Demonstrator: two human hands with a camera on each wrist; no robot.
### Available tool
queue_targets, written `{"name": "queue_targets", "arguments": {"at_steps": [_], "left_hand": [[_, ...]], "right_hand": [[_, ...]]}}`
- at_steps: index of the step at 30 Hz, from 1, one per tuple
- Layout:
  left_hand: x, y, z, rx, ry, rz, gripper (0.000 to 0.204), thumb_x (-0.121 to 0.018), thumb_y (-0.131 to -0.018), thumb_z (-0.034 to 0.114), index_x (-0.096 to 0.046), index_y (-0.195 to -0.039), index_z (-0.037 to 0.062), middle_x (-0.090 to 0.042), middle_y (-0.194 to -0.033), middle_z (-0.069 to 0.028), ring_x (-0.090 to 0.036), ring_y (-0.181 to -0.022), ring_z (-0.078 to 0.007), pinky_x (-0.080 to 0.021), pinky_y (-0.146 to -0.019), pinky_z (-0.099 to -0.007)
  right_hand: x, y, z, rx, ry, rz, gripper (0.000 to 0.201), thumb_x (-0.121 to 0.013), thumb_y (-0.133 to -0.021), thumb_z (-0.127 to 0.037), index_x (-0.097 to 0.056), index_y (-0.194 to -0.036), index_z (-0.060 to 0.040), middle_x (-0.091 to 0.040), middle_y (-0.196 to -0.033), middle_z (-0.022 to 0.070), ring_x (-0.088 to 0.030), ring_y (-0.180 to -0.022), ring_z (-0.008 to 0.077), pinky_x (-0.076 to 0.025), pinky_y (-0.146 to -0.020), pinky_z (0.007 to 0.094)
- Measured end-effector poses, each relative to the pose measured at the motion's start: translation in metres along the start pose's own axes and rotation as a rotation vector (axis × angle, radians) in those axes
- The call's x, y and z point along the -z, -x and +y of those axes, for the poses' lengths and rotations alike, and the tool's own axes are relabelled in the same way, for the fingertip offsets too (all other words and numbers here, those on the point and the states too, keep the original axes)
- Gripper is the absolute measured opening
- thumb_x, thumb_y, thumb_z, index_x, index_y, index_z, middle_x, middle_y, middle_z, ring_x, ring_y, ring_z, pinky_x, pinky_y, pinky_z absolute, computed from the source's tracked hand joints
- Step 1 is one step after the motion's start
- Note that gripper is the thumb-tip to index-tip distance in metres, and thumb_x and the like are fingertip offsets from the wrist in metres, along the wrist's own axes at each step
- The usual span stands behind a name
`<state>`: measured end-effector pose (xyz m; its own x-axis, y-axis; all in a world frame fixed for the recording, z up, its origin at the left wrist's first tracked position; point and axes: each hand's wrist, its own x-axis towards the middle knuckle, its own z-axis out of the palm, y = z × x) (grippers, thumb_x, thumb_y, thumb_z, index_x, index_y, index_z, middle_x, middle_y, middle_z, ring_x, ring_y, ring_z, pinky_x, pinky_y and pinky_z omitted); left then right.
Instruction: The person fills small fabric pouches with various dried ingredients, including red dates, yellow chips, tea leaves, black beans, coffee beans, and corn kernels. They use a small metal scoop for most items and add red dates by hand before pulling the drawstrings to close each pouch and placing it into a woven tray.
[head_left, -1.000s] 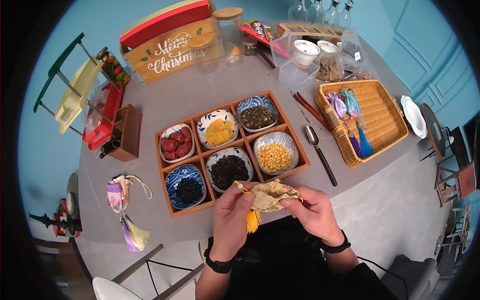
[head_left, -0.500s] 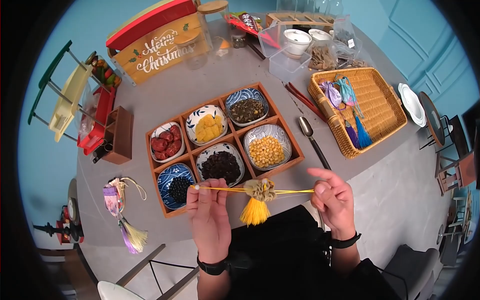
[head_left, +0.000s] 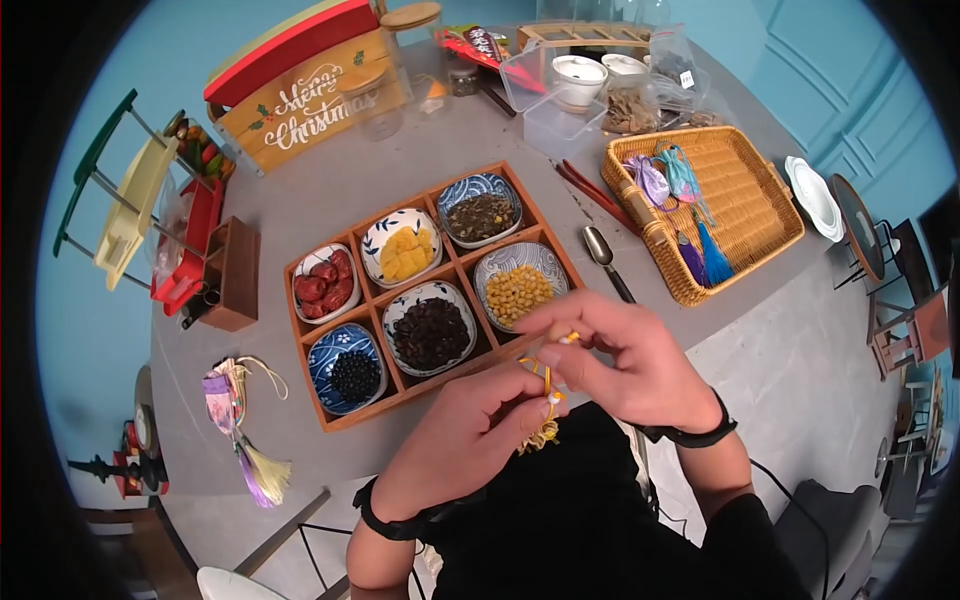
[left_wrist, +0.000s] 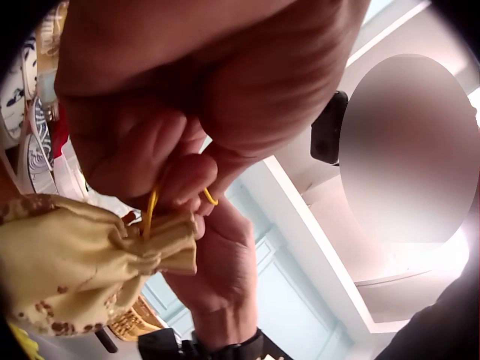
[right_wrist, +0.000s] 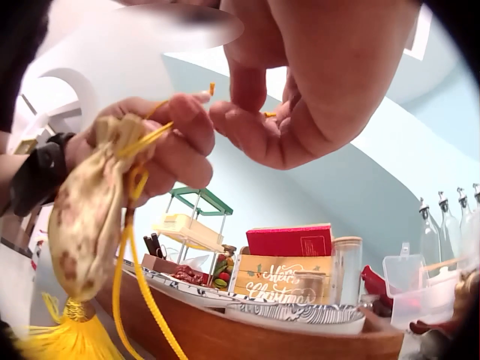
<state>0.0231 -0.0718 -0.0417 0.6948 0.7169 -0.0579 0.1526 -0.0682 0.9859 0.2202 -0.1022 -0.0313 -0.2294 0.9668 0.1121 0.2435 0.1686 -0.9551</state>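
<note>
A beige drawstring pouch (right_wrist: 86,217) with brown flower print hangs below the hands, its mouth (left_wrist: 172,244) gathered into folds. From its bottom hangs a yellow tassel (right_wrist: 75,336). My left hand (head_left: 460,430) pinches the yellow cord (head_left: 547,378) near a white bead (head_left: 556,398), close to the pouch's neck. Slightly higher and to the right, my right hand (head_left: 625,365) pinches the cord's other end between thumb and forefinger. A loop of cord (right_wrist: 150,292) dangles beside the pouch. In the head view the hands cover most of the pouch.
A wooden divided tray (head_left: 325,408) with bowls of dried foods stands just beyond the hands. To the right lie a metal scoop (head_left: 600,250) and a wicker basket (head_left: 750,215) with pouches. A purple tasselled pouch (head_left: 222,400) lies left.
The pouch's mouth, held spread by both hands, was drawn tight as the cord was pulled out sideways. Now the hands have come together, each pinching cord above the pouch.
</note>
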Motion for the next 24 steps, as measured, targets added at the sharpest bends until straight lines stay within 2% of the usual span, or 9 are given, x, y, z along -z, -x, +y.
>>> {"name": "queue_targets", "arguments": {"at_steps": [2,3,4,6,9,14,16,19,24], "left_hand": [[0.001,-0.002,0.008,0.142,0.151,-0.050,0.016,-0.053,-0.099,0.015,-0.058,-0.103,-0.0007,-0.054,-0.076,0.0018,-0.049,-0.068,-0.0046,-0.041,-0.061,-0.0206],[0.001,-0.002,0.007,0.135,0.155,-0.048,0.016,-0.053,-0.099,0.015,-0.058,-0.103,-0.0007,-0.054,-0.076,0.0018,-0.049,-0.068,-0.0046,-0.041,-0.061,-0.0206],[0.000,-0.002,0.004,0.123,0.265,0.014,0.018,-0.052,-0.100,0.016,-0.058,-0.102,-0.0001,-0.054,-0.075,0.0020,-0.048,-0.067,-0.0042,-0.040,-0.060,-0.0201],[-0.003,-0.005,0.001,0.091,0.379,0.083,0.019,-0.051,-0.101,0.018,-0.058,-0.101,0.0004,-0.053,-0.074,0.0022,-0.047,-0.066,-0.0038,-0.040,-0.059,-0.0196],[-0.018,-0.012,0.000,0.046,0.488,0.206,0.022,-0.049,-0.102,0.021,-0.058,-0.098,0.0016,-0.052,-0.073,0.0024,-0.046,-0.064,-0.0026,-0.038,-0.057,-0.0186],[-0.023,-0.014,-0.011,0.049,0.536,0.263,0.018,-0.048,-0.102,0.015,-0.059,-0.100,0.0010,-0.058,-0.080,-0.0009,-0.050,-0.066,-0.0032,-0.041,-0.060,-0.0178],[-0.024,-0.010,-0.013,0.012,0.514,0.272,0.018,-0.047,-0.102,0.015,-0.058,-0.099,0.0009,-0.059,-0.080,-0.0027,-0.052,-0.066,-0.0056,-0.042,-0.059,-0.0194],[-0.026,-0.001,-0.007,0.006,0.502,0.302,0.018,-0.047,-0.101,0.014,-0.058,-0.098,0.0001,-0.061,-0.081,-0.0049,-0.056,-0.067,-0.0086,-0.045,-0.060,-0.0217],[-0.022,0.007,-0.007,-0.037,0.421,0.230,0.019,-0.050,-0.101,0.015,-0.060,-0.100,-0.0019,-0.062,-0.081,-0.0060,-0.059,-0.069,-0.0105,-0.049,-0.063,-0.0234]], "right_hand": [[-0.006,-0.001,0.014,-0.066,-0.501,0.163,0.026,-0.058,-0.089,0.003,-0.060,-0.114,0.0008,-0.064,-0.092,0.0076,-0.061,-0.072,0.0134,-0.048,-0.068,0.0241],[-0.015,0.000,0.017,-0.037,-0.546,0.386,0.031,-0.065,-0.084,0.001,-0.060,-0.115,0.0023,-0.065,-0.100,0.0113,-0.060,-0.072,0.0125,-0.047,-0.068,0.0223],[-0.018,0.011,0.025,-0.036,-0.538,0.382,0.031,-0.065,-0.084,0.001,-0.060,-0.115,0.0023,-0.065,-0.100,0.0113,-0.060,-0.072,0.0125,-0.047,-0.068,0.0223],[-0.020,0.035,0.039,0.205,0.080,0.439,0.040,-0.074,-0.078,-0.002,-0.061,-0.116,0.0015,-0.063,-0.114,0.0147,-0.061,-0.075,0.0123,-0.050,-0.066,0.0227],[-0.037,0.042,0.036,0.340,0.361,0.390,0.048,-0.078,-0.072,-0.002,-0.064,-0.117,-0.0018,-0.057,-0.127,0.0155,-0.062,-0.067,0.0166,-0.051,-0.055,0.0272],[-0.043,0.030,0.056,0.431,0.320,0.395,0.046,-0.077,-0.072,-0.001,-0.063,-0.116,-0.0022,-0.059,-0.122,0.0140,-0.059,-0.062,0.0145,-0.050,-0.054,0.0264],[-0.053,0.032,0.062,0.323,0.089,0.392,0.045,-0.076,-0.072,0.001,-0.060,-0.114,-0.0021,-0.062,-0.116,0.0135,-0.055,-0.059,0.0115,-0.046,-0.051,0.0244],[-0.069,0.034,0.069,0.376,0.120,0.455,0.037,-0.073,-0.076,0.003,-0.058,-0.110,-0.0022,-0.063,-0.108,0.0136,-0.051,-0.056,0.0078,-0.041,-0.047,0.0219],[-0.071,0.043,0.053,0.238,0.126,0.463,0.020,-0.071,-0.080,0.003,-0.063,-0.098,-0.0022,-0.064,-0.099,0.0121,-0.051,-0.053,0.0095,-0.040,-0.046,0.0225]]}}
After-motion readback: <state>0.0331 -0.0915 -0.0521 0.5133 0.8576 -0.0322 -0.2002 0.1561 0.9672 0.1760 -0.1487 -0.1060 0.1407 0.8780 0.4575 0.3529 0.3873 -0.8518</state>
